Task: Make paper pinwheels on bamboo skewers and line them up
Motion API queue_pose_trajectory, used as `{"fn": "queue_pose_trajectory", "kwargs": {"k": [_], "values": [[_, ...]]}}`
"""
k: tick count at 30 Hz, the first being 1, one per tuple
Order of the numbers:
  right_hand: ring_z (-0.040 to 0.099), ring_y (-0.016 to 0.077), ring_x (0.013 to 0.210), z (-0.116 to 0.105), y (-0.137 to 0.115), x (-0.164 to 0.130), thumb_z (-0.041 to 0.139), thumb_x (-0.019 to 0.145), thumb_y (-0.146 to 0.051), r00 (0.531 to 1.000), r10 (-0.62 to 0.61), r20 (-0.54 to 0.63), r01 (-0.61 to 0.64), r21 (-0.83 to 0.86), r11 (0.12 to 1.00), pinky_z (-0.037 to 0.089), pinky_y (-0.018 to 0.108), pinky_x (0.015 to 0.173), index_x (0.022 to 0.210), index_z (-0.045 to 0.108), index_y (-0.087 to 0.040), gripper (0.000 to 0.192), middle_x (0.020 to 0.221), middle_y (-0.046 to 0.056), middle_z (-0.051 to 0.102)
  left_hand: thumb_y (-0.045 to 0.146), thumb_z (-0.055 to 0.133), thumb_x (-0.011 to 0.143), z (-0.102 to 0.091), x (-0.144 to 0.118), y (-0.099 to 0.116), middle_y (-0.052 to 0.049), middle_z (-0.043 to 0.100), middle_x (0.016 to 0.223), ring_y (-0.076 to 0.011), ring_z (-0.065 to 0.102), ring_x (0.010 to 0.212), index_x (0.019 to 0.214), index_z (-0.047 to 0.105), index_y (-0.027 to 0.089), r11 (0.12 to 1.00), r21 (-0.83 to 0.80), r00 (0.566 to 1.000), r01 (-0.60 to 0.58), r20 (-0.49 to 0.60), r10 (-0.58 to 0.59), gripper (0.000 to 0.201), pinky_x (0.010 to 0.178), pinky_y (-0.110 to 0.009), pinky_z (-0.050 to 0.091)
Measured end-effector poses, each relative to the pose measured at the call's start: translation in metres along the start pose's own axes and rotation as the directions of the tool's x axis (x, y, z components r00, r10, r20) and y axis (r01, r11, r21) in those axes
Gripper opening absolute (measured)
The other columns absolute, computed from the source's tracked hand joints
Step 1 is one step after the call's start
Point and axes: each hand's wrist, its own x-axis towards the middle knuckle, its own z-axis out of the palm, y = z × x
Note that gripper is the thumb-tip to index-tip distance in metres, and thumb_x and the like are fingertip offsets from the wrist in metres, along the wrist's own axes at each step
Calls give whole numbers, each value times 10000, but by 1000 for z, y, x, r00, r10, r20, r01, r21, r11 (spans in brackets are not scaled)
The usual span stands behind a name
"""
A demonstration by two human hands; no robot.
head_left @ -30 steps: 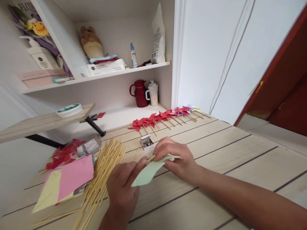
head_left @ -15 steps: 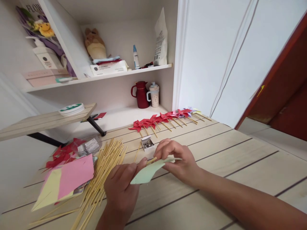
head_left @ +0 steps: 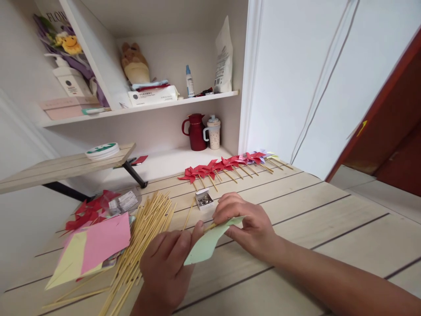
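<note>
left hand [head_left: 166,263]: fingers closed on the near-left end of the green paper, thumb tip against a thin wooden stick at the paper's top edge
right hand [head_left: 245,224]: fingers pinched together on the far-right end of the green paper, knuckles up, forearm running off to lower right
green paper [head_left: 207,241]: pale green folded piece, held between both hands just above the counter; long axis runs near-left to far-right, lower corner points down-left, upper tip points right under the right hand
stick [head_left: 210,227]: short stretch visible between the two thumbs, lies along the paper's upper edge, same diagonal
counter [head_left: 312,206]: pale wood planks, dark seams
pin box [head_left: 204,200]: small open white box with metal pins, just beyond the hands
stick pile [head_left: 144,237]: bundle of bamboo sticks left of the left hand, fanned near-left to far-right
paper sheets [head_left: 95,245]: pink over yellow squares, left of the stick pile
red pinwheels [head_left: 223,164]: finished row on sticks along the counter's far edge, purple and yellow ones at the right end
red jug [head_left: 195,131]: on lower shelf, beige lidded mug beside it
</note>
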Motion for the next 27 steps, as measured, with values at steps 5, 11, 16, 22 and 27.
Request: {"fn": "queue_pose_trajectory", "kwargs": {"k": [5,11,16,22,27], "values": [[648,189,827,-2,0,-1,669,924,-263,999,-40,6,40,-45,998,477,436,949,956,675,-208,64,840,36,712,20,456,931,-2,-1,3,-28,726,830,-137,592,739,1052,679,139,1000,14,1000,4,18,-4,280,699,-279,420],[662,162,776,-4,-2,-1,663,931,-245,995,-93,32,96,-115,989,434,446,1001,970,656,-198,61,815,16,710,57,489,950,-2,0,7,-45,724,837,-142,605,756,945,661,157,1000,-15,1000,-7,-14,6,199,698,-280,437],[673,167,800,-5,-4,0,641,927,-177,988,-154,26,156,-169,973,440,449,993,969,662,-185,48,820,27,708,50,470,964,-2,3,9,-49,723,830,-136,610,747,1003,659,132,1000,-2,999,-12,-42,12,210,694,-275,442],[673,165,794,-4,-7,1,612,900,-95,990,-138,20,139,-192,971,430,462,1009,948,661,-190,117,808,18,710,105,418,1004,-3,4,9,-51,733,826,-135,622,725,1090,670,93,1000,18,999,-18,-27,19,267,691,-278,443],[681,162,786,-4,-8,1,615,901,-100,994,-107,21,109,-199,974,407,469,1036,950,657,-207,125,806,0,713,115,478,991,-2,4,11,-31,715,759,-134,645,703,1090,686,84,997,70,999,-34,-18,35,232,683,-293,425]]}}
